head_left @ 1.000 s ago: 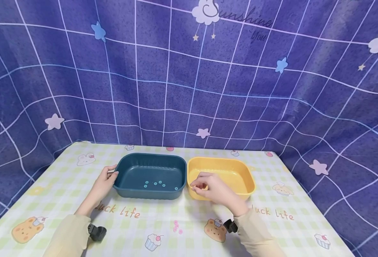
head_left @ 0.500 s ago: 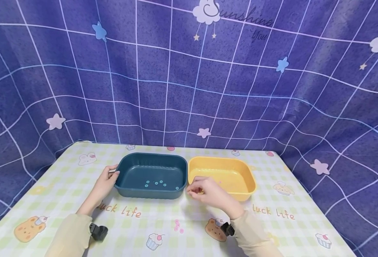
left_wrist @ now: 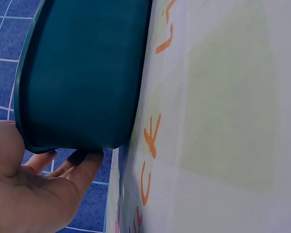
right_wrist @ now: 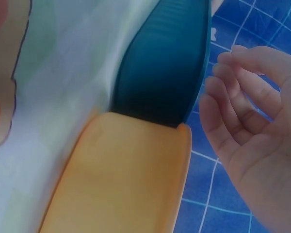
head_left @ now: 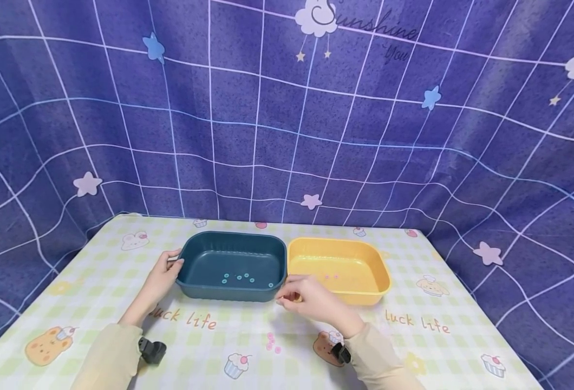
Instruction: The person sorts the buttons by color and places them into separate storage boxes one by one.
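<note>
My left hand (head_left: 157,277) holds the left end of a dark teal plastic bin (head_left: 232,295); the left wrist view shows fingers (left_wrist: 89,170) against its end wall. Several small blue-green beads (head_left: 240,278) lie on that bin's floor. My right hand (head_left: 312,301) hovers over the near left corner of a yellow bin (head_left: 360,298). Its fingers (right_wrist: 211,114) are loosely curled, thumb and index tips close together, and I see nothing between them. Two small pink beads (head_left: 336,276) show inside the yellow bin. Several more pink beads (head_left: 270,338) lie on the tablecloth nearer me.
Both bins stand side by side, their short ends touching, on a table with a checked, printed tablecloth (head_left: 184,357). A blue curtain with a line grid (head_left: 228,135) hangs behind the table. Black wrist cameras (head_left: 152,351) sit on both sleeves.
My right hand has moved left and toward me, from above the yellow bin to its near left corner, uncovering pink beads inside. The left hand keeps its hold on the teal bin.
</note>
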Demonstrator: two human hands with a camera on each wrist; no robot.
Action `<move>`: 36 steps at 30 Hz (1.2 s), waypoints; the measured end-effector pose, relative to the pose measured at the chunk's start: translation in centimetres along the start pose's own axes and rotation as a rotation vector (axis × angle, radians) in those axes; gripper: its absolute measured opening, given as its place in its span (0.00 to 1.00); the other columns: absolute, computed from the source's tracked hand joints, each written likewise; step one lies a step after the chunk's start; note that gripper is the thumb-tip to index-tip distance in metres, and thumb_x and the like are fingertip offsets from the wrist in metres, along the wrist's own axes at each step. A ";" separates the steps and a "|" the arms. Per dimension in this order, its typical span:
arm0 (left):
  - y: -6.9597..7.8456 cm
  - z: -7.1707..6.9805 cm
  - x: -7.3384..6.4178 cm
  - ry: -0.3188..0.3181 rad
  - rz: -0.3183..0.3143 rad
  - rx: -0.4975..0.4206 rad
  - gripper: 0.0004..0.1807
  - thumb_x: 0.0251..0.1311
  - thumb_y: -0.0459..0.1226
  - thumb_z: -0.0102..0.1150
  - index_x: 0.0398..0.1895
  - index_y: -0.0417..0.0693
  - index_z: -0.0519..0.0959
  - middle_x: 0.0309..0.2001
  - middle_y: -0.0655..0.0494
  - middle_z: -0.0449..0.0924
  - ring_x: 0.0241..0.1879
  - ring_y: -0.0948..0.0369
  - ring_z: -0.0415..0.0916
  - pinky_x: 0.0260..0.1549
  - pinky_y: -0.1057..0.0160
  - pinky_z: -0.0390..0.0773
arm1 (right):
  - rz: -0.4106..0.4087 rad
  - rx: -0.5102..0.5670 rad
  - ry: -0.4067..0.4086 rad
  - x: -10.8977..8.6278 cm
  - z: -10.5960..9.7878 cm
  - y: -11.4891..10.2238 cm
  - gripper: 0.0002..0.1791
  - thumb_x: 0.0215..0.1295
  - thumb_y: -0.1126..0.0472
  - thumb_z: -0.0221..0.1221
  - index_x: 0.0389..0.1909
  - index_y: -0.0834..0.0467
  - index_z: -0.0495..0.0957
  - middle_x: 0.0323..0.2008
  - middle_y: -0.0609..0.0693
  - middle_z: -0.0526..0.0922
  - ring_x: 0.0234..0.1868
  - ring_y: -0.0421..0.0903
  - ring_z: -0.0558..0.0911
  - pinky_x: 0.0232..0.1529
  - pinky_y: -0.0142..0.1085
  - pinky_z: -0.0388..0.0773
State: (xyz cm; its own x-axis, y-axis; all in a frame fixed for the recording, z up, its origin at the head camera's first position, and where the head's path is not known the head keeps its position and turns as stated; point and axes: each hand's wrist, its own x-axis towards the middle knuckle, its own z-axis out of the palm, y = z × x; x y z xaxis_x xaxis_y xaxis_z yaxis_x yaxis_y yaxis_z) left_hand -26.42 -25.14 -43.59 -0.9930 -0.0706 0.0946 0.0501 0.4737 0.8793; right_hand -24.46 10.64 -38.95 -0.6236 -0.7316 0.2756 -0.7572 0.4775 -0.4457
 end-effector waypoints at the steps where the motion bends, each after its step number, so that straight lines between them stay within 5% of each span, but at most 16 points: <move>1: 0.0 0.0 0.0 0.000 0.000 0.000 0.26 0.74 0.42 0.33 0.68 0.35 0.52 0.64 0.29 0.61 0.63 0.41 0.62 0.60 0.44 0.65 | 0.000 0.003 -0.005 0.0 0.1 -0.1 0.06 0.61 0.61 0.61 0.35 0.55 0.85 0.29 0.41 0.79 0.28 0.35 0.75 0.30 0.26 0.76; 17: 0.1 0.0 0.0 0.000 -0.006 -0.006 0.27 0.73 0.43 0.33 0.68 0.36 0.52 0.63 0.29 0.62 0.62 0.41 0.63 0.59 0.44 0.65 | -0.043 0.033 -0.058 0.2 1.7 -0.3 0.07 0.61 0.63 0.60 0.36 0.59 0.85 0.29 0.43 0.78 0.29 0.28 0.73 0.33 0.23 0.77; 36: -0.1 0.0 0.1 0.010 0.003 0.001 0.27 0.73 0.43 0.33 0.68 0.35 0.53 0.61 0.28 0.64 0.61 0.41 0.64 0.59 0.44 0.66 | -0.109 0.027 -0.064 -0.6 3.2 0.1 0.06 0.60 0.64 0.61 0.35 0.59 0.85 0.28 0.45 0.79 0.28 0.32 0.74 0.31 0.20 0.74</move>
State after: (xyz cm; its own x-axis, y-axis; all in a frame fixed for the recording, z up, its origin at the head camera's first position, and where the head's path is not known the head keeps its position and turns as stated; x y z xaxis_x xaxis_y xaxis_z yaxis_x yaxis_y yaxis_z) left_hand -26.55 -25.16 -43.66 -0.9918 -0.0778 0.1015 0.0527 0.4748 0.8785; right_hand -23.57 9.57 -41.84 -0.5235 -0.8085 0.2688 -0.8136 0.3808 -0.4393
